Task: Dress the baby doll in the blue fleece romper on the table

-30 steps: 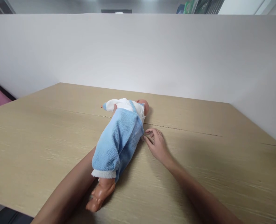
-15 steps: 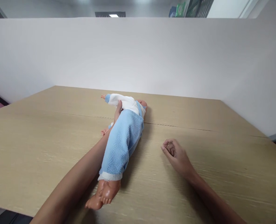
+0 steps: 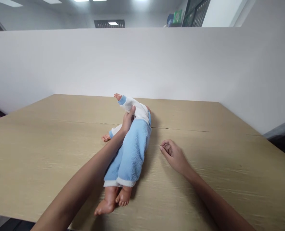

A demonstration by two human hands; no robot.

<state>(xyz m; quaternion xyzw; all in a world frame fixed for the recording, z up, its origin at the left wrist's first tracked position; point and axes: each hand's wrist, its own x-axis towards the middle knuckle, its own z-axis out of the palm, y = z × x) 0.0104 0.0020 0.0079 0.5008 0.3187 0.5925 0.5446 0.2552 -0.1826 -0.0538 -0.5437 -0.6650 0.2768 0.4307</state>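
A baby doll point(image 3: 132, 147) in blue fleece overalls and a white top lies on its side on the wooden table point(image 3: 48, 144), feet toward me, head at the far end. My left hand point(image 3: 128, 120) grips the doll at its chest under the raised upper arm, whose small hand points up. The doll's other arm rests on the table to the left. My right hand point(image 3: 173, 154) lies on the table right of the doll, apart from it, fingers curled loosely inward with nothing seen in them.
White partition walls point(image 3: 181, 64) close off the table at the back and right. The table's near edge runs along the bottom left. A seam crosses the tabletop behind the doll.
The doll has been rolled further onto its side, its upper arm now lifted. My right hand left the doll's side, pulled back to the right and curled its fingers.
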